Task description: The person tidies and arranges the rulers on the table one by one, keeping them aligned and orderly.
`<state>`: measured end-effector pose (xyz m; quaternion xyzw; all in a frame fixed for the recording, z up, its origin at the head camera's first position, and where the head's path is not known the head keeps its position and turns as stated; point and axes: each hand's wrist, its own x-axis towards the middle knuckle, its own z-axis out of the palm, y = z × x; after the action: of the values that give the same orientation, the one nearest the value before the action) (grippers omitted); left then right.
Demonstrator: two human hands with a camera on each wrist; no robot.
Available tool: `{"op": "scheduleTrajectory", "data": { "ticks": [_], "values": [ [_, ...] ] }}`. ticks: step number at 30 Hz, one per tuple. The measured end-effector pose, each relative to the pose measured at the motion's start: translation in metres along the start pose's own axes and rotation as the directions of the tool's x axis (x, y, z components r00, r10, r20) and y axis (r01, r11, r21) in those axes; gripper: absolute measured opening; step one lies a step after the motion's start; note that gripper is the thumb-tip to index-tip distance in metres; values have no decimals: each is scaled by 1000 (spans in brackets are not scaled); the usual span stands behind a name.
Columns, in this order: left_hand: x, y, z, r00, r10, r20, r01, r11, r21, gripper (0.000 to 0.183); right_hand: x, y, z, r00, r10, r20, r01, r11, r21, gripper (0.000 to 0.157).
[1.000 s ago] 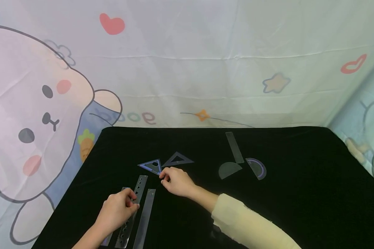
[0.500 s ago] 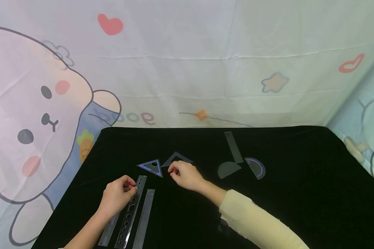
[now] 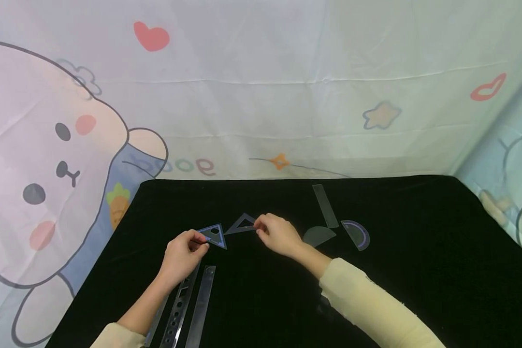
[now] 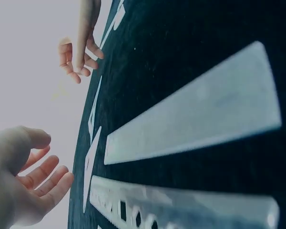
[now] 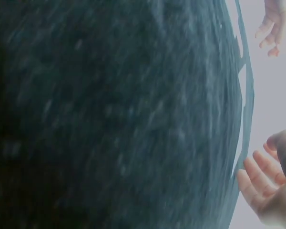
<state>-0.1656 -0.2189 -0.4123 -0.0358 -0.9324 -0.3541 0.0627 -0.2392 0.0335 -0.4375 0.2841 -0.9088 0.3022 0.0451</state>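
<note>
My left hand (image 3: 183, 255) hovers at a clear set square with blue edging (image 3: 219, 239), its fingertips overlapping the left corner in the head view. In the left wrist view its fingers are loosely bent with nothing between them. A second set square (image 3: 232, 230), plain and see-through, lies just right of the first. Over its right end is my right hand (image 3: 280, 235), fingertips close to that corner. The right wrist view shows these fingers (image 5: 250, 188) relaxed and holding nothing. Below the left hand lie a ruler with cut-out shapes (image 3: 178, 311) and a plain ruler (image 3: 202, 304).
Another ruler (image 3: 155, 325) is partly hidden beneath the left forearm. Farther right lie a short ruler (image 3: 325, 207), a plain protractor (image 3: 319, 236) and a protractor with a purple arc (image 3: 355, 234). Everything rests on a black cloth (image 3: 426, 251) before a printed curtain (image 3: 261, 111).
My left hand has moved up from the rulers to the blue-edged set square. My right hand has shifted right, from the blue-edged set square to the plain one's right end.
</note>
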Motion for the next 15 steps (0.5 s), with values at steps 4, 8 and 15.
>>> {"op": "scheduleTrajectory", "data": {
  "ticks": [4,8,15],
  "values": [
    [9,6,10,999,-29,17,30,999,-41,11,-2,9,-7,1000,2,-21,-3,999,-37,15],
    [18,13,21,998,-47,30,49,996,-74,15,-3,19,-15,999,16,-42,-18,997,-72,15],
    [33,30,40,999,-41,15,43,992,-117,18,-8,33,-30,998,35,-51,-43,986,-163,17]
  ]
}}
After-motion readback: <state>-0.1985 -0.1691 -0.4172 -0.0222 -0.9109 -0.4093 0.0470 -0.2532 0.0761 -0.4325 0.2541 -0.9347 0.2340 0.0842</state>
